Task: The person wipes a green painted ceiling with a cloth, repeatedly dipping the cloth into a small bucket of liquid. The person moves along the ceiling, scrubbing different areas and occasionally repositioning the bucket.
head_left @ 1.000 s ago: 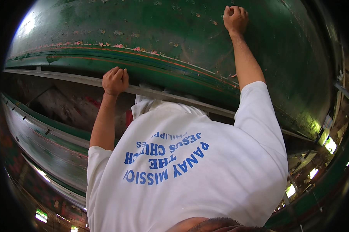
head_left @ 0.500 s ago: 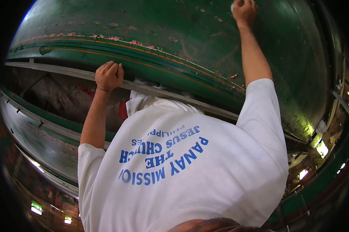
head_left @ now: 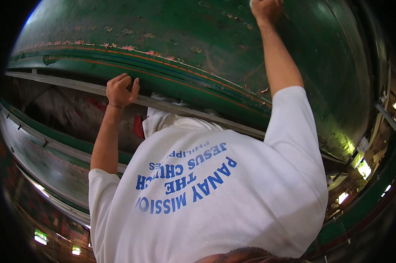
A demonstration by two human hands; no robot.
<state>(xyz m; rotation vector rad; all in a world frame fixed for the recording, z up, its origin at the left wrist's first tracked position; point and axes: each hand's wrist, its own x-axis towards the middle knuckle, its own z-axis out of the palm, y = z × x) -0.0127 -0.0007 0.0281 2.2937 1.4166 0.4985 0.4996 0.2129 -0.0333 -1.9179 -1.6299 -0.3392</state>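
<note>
My left hand [head_left: 122, 90] is closed in a fist at the grey rail [head_left: 70, 83] along the near edge of a broad green surface [head_left: 171, 26]. Its fingers curl over the rail, and the thumb sticks up apart from them. My right hand [head_left: 269, 9] reaches far out over the green surface at the top of the view. A small pale thing [head_left: 251, 3] peeks out at the left side of that closed hand; its kind cannot be told, as the picture's edge cuts it off.
Orange, white and blue lines [head_left: 163, 65] run along the green surface, with small pink patches [head_left: 127, 48] beside them. Below the rail is a dark gap with a red piece of cloth [head_left: 138, 126]. Another long bench [head_left: 44, 144] stands at the left. Wooden clutter [head_left: 375, 149] lies at the right.
My right hand has moved a little to the left and farther toward the top edge. At the rail, my left hand's thumb has lifted away from the fingers.
</note>
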